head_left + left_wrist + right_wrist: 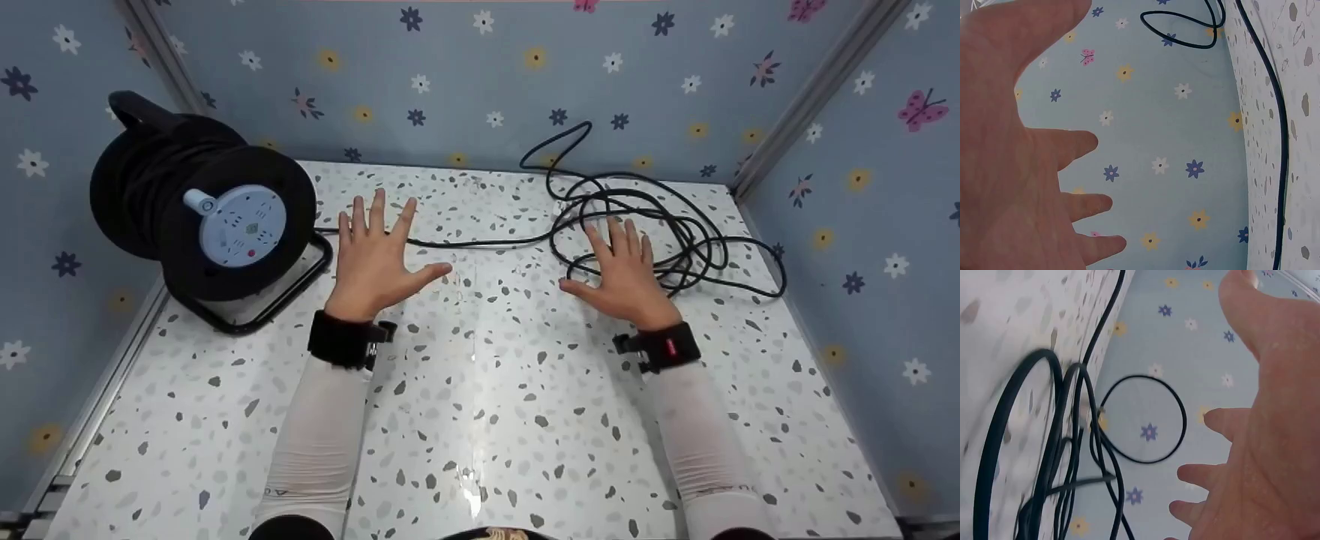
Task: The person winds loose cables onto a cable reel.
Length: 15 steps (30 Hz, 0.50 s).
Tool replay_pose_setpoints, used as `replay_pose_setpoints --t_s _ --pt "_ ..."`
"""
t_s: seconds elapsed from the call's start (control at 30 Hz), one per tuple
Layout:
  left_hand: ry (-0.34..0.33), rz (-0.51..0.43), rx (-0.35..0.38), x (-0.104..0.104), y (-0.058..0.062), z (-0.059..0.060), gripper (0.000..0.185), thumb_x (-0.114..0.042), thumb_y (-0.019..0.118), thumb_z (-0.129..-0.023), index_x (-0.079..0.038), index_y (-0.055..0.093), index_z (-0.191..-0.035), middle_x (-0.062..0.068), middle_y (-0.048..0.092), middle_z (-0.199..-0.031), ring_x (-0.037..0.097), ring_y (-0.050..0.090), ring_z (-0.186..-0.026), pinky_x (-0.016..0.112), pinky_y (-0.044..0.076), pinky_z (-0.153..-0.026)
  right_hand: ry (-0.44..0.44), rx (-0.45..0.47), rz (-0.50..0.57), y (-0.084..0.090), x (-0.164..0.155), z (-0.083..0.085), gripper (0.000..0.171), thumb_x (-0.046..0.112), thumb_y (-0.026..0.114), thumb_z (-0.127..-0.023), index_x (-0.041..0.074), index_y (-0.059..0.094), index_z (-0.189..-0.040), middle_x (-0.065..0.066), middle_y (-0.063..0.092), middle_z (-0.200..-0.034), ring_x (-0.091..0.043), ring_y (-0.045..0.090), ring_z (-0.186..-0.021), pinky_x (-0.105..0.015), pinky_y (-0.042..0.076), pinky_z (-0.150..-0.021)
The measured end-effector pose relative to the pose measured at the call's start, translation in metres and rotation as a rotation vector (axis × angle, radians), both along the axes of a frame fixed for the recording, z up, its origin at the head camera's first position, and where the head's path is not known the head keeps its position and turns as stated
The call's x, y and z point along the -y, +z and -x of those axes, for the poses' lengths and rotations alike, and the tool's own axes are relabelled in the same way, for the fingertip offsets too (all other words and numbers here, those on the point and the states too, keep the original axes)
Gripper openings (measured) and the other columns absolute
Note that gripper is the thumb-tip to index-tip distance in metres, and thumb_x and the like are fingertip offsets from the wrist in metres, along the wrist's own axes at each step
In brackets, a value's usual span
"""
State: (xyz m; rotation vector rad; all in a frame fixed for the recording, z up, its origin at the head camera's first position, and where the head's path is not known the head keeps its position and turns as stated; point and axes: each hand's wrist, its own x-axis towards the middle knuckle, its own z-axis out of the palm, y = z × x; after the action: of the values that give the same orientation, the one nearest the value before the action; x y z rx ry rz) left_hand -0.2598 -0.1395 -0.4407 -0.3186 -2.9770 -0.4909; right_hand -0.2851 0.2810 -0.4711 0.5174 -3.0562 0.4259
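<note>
Splaying in the head view, left hand [375, 266] lying released beside the black reel [180, 217], right hand [626, 281] hovering released over black cable [480, 244] looping on the table [480, 360], left wrist view showing fingers [1078, 147] spreading, right wrist view showing the hand fanning beside loops [1185, 417]

The head camera looks forward and down from above the near side, taking in the terrazzo-patterned tabletop [487, 360], the far floral wall [461, 82], the cable reel [180, 232] at left and both hands. I see the left wrist camera [386, 331] right up by the left hand [375, 262], facing the far wall, rolled sideways so the tabletop stands upright. The right wrist camera [623, 344], equally near the right hand [626, 277], is rolled the opposite way, with loops of black cable [480, 244] close in front. Both wrist views share cable and wall with the head view.
</note>
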Motion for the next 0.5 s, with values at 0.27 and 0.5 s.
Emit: replay_pose_setpoints --t_s 0.27,0.5 --pt "0.022 0.022 -0.098 0.026 0.036 0.007 0.117 -0.084 0.062 -0.097 -0.015 0.014 -0.179 0.031 0.003 -0.182 0.054 0.001 -0.168 0.068 0.001 -0.135 0.165 0.02 0.015 0.0 0.054 0.026 0.113 0.081 0.064 -0.098 0.022 0.014 -0.18 -0.021 0.004 -0.184 -0.046 -0.003 -0.17 -0.067 -0.003 -0.134" --pt "0.086 0.092 -0.175 0.053 0.081 0.014 0.113 -0.08 0.057 -0.103 -0.008 0.014 -0.178 0.033 0.005 -0.181 0.052 0.005 -0.168 0.062 0.0 -0.136 0.29 0.065 0.047 0.0 0.107 0.048 0.107 0.076 0.064 -0.101 0.023 0.015 -0.18 -0.018 0.011 -0.184 -0.041 0.004 -0.171 -0.064 0.001 -0.136"
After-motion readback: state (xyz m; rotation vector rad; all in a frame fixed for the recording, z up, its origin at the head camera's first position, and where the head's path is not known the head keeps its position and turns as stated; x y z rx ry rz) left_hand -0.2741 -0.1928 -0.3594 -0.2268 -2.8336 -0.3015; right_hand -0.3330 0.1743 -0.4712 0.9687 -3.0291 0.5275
